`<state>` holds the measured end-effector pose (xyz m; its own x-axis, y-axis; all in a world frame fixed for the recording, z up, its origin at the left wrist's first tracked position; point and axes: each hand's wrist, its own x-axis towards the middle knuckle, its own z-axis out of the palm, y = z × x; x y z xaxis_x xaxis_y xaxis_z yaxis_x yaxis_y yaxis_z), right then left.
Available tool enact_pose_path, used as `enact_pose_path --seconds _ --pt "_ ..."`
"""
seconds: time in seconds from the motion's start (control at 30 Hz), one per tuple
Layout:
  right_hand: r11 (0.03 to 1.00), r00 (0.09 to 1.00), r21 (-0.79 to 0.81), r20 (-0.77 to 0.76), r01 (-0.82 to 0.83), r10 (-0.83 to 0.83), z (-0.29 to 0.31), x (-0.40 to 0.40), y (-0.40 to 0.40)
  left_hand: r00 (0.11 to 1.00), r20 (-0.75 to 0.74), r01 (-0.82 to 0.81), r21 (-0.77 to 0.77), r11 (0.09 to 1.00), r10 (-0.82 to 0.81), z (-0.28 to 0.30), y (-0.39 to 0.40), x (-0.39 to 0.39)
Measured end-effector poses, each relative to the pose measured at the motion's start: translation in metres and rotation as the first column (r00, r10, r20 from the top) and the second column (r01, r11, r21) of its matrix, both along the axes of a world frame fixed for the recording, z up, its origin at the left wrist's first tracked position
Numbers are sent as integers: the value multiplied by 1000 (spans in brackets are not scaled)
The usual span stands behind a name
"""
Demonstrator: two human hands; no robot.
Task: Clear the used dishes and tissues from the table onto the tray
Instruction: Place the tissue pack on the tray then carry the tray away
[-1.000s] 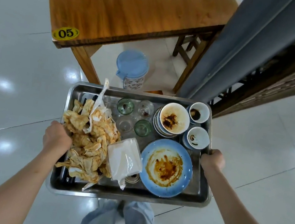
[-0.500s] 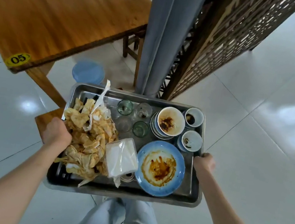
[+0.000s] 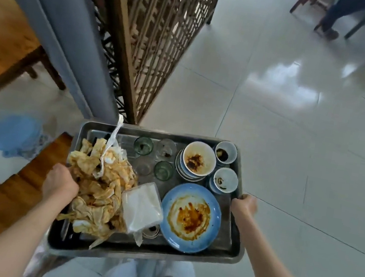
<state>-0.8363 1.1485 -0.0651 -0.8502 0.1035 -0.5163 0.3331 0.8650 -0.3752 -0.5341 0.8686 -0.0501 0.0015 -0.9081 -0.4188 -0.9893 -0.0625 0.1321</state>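
Head view: the tray [image 3: 234,248] is loaded, stained tissues [image 3: 100,187] on its left side, the blue plate [image 3: 190,217] and stacked bowls [image 3: 198,161] on its right. Left hand [image 3: 60,184] and right hand [image 3: 244,205] curl round its side rims. Clearing looks finished; carrying away remains.

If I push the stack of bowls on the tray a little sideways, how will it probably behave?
The stack of bowls is probably ceramic, so likely heavy for its size and fragile. The top bowl sits off-centre on the lower ones, so a push may make it slip or tip. The metal tray looks smooth; the stack would probably slide toward the glasses close beside it.
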Motion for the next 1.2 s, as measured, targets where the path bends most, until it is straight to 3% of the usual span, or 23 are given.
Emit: enact_pose_path --seconds 0.23,0.57,0.9,1.2 --pt "988 988 -16 -16 154 -155 4 -85 47 988 -1 155 16 988 -155 5 -2 -133" --pt "974 974 -64 -35 219 -222 22 -254 61 973 -41 229 -5 973 -229 26 -12 -328" --pt "960 963 -102 -37 261 -266 36 -449 7 954 -63 292 -26 956 -293 40 -70 -538" --pt "929 938 -152 -31 336 -344 41 -627 -82 918 -101 380 -60 923 -384 45 -179 -747"
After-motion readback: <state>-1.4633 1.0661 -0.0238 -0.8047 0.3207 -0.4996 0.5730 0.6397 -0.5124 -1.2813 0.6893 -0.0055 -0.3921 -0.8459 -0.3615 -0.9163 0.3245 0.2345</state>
